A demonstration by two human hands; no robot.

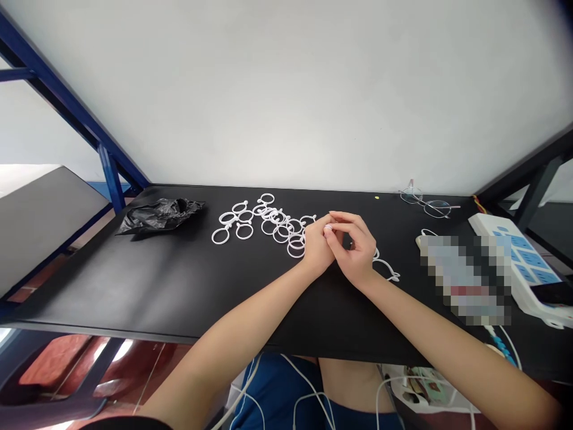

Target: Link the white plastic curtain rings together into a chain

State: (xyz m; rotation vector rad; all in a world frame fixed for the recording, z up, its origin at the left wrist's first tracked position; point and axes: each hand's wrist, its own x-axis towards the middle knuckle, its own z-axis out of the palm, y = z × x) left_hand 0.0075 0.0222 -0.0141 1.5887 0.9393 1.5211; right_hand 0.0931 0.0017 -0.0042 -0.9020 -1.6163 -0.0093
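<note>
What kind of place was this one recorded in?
Probably a personal desk in a dorm or home room, though that is a guess: a black desk against a pale wall, with glasses and a power strip on it.

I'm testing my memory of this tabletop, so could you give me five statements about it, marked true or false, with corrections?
1. The black bag lies left of the white rings. True.
2. The hands are held wide apart. False: the left hand and right hand are close together.
3. Eyeglasses lie near the wall. True.
4. The eyeglasses lie left of the bag. False: they lie to its right.
5. The rings are black. False: they are white.
</note>
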